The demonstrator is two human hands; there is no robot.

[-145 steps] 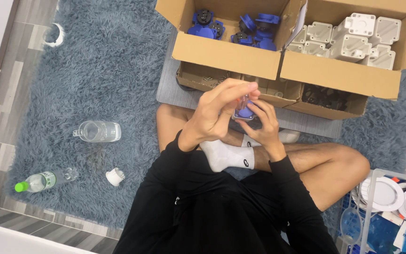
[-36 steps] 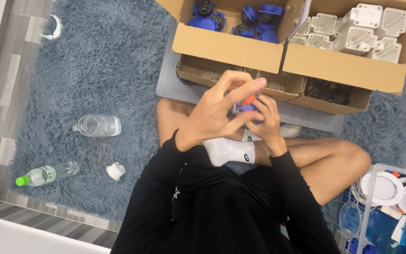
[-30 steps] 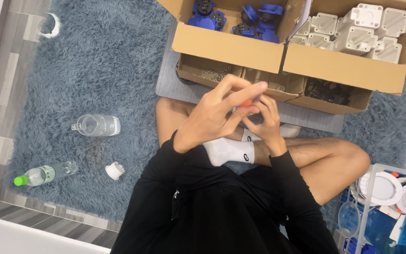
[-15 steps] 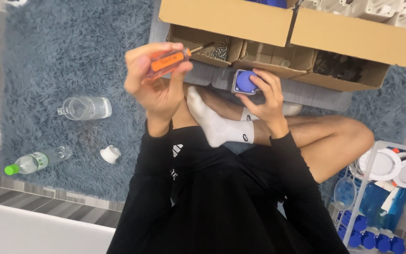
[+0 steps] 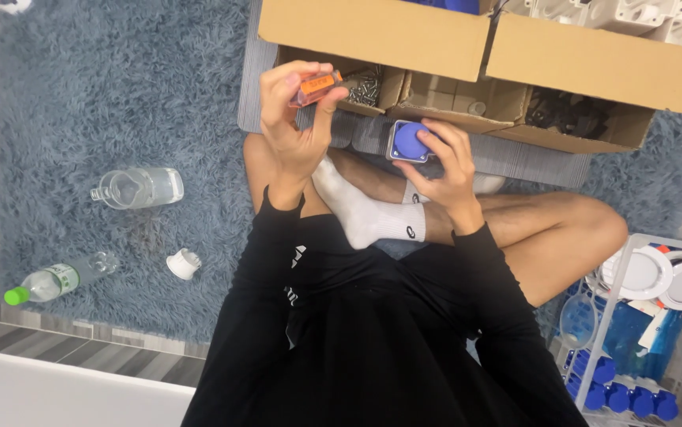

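You sat cross-legged on the shaggy blue-grey rug, black long sleeves, white sock tucked btwn your forearms. Your left hand was raised in front of the cardboard boxes, fingers and thumb clamped on a screwdriver w/ an orange see-through handle; handle lay across the fingertips, roughly level, tilted a bit up to the right. Shaft mostly hidden vs. the box behind, couldn't tell where the tip pointed. Your right hand sat lower & to the right, just above your shin, fingers curled tight round a small grey square housing w/ a round blue cap; blue face turned up toward the camera, thumb on its lower edge. The two hands were apart, tool not touching the part.

Right behind the left hand: a low open box compartment w/ a heap of dark screws. Another compartment further right held dark parts, too blurry to ID. White moulded pieces showed at the top right edge.

On the rug to your left: a clear plastic bottle lying on its side, a second bottle w/ a green cap near the rug edge, a small white cap-like piece btwn them & your elbow. At lower right, a wire rack w/ white round discs & blue-capped items
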